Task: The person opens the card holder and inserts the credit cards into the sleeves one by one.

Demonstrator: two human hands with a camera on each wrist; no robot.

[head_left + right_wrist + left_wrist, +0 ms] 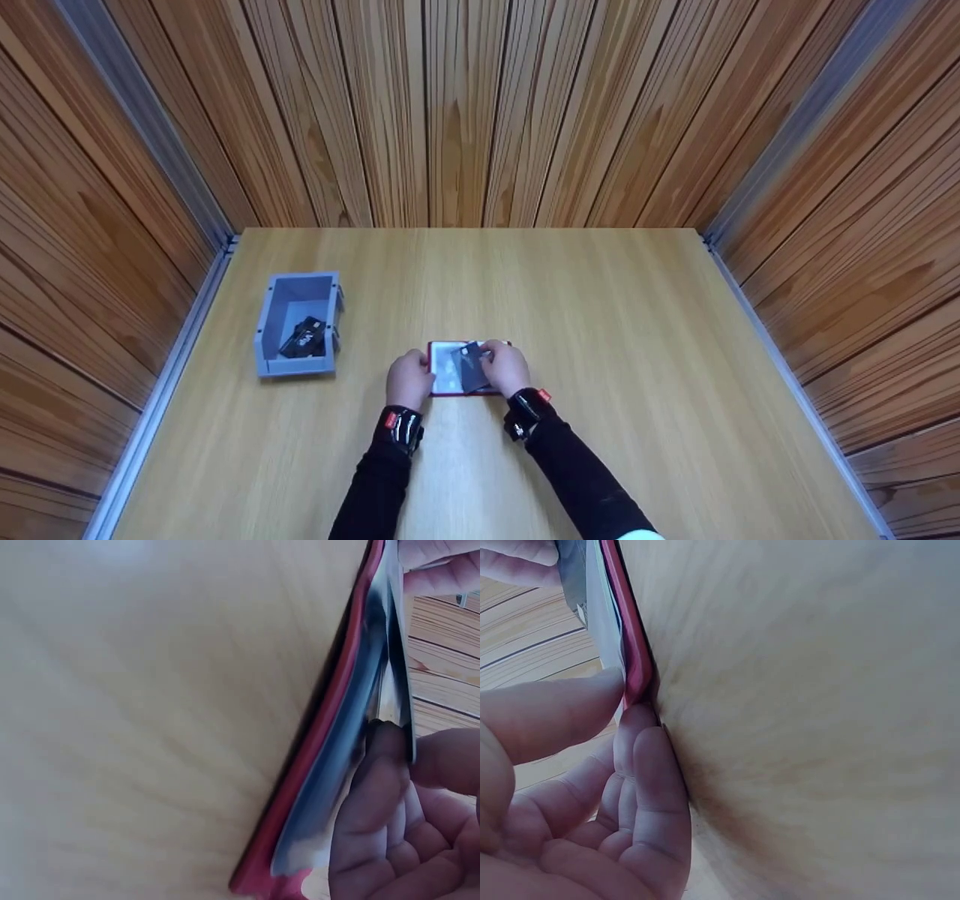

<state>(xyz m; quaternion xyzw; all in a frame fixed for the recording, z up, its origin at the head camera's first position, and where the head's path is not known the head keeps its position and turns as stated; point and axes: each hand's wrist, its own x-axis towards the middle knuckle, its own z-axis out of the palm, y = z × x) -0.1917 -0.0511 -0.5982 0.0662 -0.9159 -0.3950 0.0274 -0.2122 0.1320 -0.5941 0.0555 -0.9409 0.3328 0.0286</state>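
A card holder with a red edge and pale, clear-looking sleeves lies open on the table in the head view. My left hand pinches its left edge; the thumb is on the sleeve side in the left wrist view, with fingers at the red corner. Over the right part of the holder, my right hand pinches a dark card, tilted across the sleeves. In the right wrist view this card stands off the holder's red cover at the gripped end. Whether its far end is inside a sleeve, I cannot tell.
A grey plastic bin stands at the left of the wooden table, holding black cards in a loose pile. Wood-panelled walls with metal rails border the table at the back and both sides.
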